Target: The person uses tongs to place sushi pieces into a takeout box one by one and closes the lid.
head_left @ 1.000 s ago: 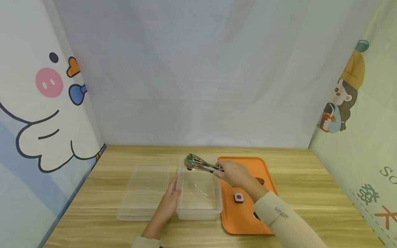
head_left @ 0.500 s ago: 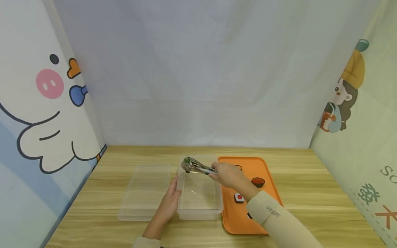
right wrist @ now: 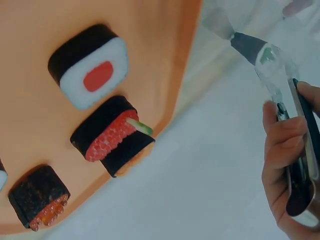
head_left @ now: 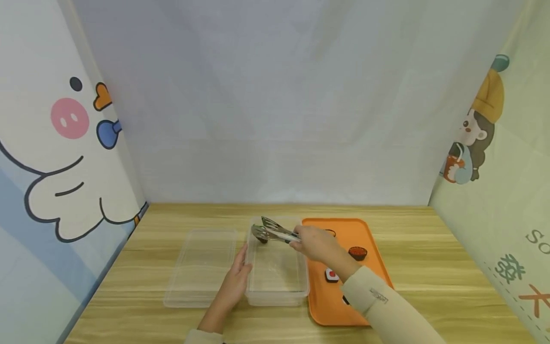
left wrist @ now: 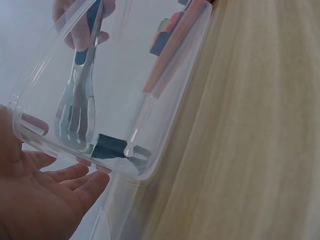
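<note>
In the head view my left hand [head_left: 235,282] grips the left wall of a clear plastic box [head_left: 277,292], thumb at the rim and fingers along the outside. My right hand [head_left: 318,242] holds metal tongs [head_left: 281,233] above the box's far left corner, their ends spread apart. A dark toy sushi piece [left wrist: 110,146] sits low in the box by the left wall, beside the tongs' ends. To the box's right, an orange tray [head_left: 320,308] carries several toy sushi pieces, among them a white roll with a red centre [right wrist: 95,67] and a red-topped one [head_left: 357,252].
A clear flat lid [head_left: 202,270] lies on the wooden table [head_left: 137,286] left of the box. Behind the table hangs a pale cloth [head_left: 275,110]. Printed cartoon cloths stand at both sides. My right forearm covers part of the tray.
The tongs have moved slightly left and down, then spread, letting go of the sushi piece, which now lies lower in the box. My left hand stays on the box.
</note>
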`<state>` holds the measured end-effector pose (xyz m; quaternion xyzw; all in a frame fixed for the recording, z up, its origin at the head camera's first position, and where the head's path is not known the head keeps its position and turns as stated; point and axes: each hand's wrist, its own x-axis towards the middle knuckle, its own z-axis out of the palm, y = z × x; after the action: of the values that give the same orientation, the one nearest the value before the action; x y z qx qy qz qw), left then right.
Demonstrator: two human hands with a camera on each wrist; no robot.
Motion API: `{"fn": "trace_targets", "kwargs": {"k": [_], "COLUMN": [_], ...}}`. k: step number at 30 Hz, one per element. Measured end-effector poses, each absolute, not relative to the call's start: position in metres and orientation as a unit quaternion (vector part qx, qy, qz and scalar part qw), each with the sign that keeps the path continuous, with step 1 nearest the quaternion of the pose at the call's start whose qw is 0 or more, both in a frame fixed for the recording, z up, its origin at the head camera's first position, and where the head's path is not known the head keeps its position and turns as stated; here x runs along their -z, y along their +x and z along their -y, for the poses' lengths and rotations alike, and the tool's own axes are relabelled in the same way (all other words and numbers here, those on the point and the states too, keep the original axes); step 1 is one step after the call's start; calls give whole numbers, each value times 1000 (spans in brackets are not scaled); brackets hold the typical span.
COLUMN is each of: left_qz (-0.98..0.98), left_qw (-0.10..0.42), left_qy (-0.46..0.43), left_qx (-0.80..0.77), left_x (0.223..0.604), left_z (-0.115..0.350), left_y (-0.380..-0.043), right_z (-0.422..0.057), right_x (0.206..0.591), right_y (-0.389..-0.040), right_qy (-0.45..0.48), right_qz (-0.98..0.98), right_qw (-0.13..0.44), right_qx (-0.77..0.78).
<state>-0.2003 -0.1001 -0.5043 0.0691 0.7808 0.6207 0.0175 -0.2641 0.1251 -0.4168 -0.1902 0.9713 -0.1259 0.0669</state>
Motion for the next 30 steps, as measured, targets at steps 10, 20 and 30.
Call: {"fn": "trace_targets", "kwargs": {"k": [10,20,30], "left_qz": [-783,-780,-780], "left_qw": [16,20,26], "left_qy": [62,62,61], "left_qx": [-619,-623,-622], "left_x": [505,504,508], "left_z": [100,99,101], "left_y": [-201,-198,-199], "right_z": [-150,-209,-271], "right_x": [396,383,388], "right_y": [-251,-246,-252], "right_qy": [-167,-184,-202], "right_qz": [-969,-966,-969], "right_qw": [59,20,25], "right_qx": [173,182,140]}}
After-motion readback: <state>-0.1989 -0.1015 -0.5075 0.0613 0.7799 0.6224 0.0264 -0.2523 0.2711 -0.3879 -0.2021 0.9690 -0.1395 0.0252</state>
